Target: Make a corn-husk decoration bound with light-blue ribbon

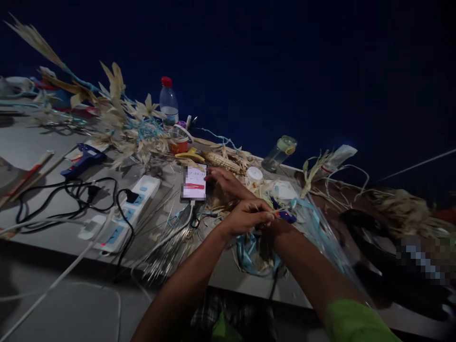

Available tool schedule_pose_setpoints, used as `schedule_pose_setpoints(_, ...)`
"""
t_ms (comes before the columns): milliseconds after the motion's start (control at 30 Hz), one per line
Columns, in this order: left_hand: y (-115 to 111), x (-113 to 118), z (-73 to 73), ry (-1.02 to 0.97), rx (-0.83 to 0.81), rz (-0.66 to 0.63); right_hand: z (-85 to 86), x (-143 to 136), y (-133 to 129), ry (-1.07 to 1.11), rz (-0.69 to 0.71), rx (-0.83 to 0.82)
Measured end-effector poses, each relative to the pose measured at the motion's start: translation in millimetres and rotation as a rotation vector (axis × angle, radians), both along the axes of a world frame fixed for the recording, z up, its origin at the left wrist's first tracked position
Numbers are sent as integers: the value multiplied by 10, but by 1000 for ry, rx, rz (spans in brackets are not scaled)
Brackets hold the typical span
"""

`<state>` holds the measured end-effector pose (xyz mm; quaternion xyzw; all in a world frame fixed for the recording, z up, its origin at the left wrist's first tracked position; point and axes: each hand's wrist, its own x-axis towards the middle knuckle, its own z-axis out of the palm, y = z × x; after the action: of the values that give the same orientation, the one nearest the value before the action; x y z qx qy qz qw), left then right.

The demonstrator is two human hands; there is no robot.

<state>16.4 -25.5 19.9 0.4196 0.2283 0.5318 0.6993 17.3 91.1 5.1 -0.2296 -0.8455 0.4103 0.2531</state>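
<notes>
My arms cross over the cluttered table. My right hand (228, 183) reaches across to the left, fingers stretched out at the right edge of a lit phone (195, 180) with a cable plugged into its lower end. Over my right wrist lies my left hand (249, 216), its thumb and fingers pinched together. A thin pale strand seems to stick out by its fingertips, too small to name. Just beyond the left fingertips is a blue tool (287, 217), partly hidden. Light-blue ribbon (247, 254) hangs below the hands, and a bundle of thin metal wires (167, 254) lies left of them.
A white power strip (133, 209) with black cords and a blue glue gun (83, 159) lie left. Behind stand a red-capped bottle (168, 104), dried husk flowers (142, 111) and a corn cob (223, 161). A clear bottle (280, 154) tilts at the back right.
</notes>
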Motion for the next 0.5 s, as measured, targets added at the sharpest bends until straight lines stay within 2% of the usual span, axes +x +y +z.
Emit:
schedule_pose_setpoints(67, -1, 4, -3, 10, -6, 9, 50, 120, 64, 177, -174, -181)
schedule_pose_setpoints(167, 12, 10, 1, 24, -30, 46, 151, 499, 74, 410, -366, -449)
schedule_pose_setpoints(267, 55, 32, -12, 32, -105, 143, 224, 1015, -100, 502, -394, -642)
schedule_pose_setpoints(367, 119, 71, -64, 84, -177, 256, 222, 1426, -377, 455, -377, -793)
schedule_pose_setpoints(433, 161, 99, -115, 177, -201, 312, 184, 1566, -520, 440, -323, -850)
schedule_pose_setpoints(500, 195, 124, -163, 259, -199, 310, 138, 1615, -596, 436, -273, -857)
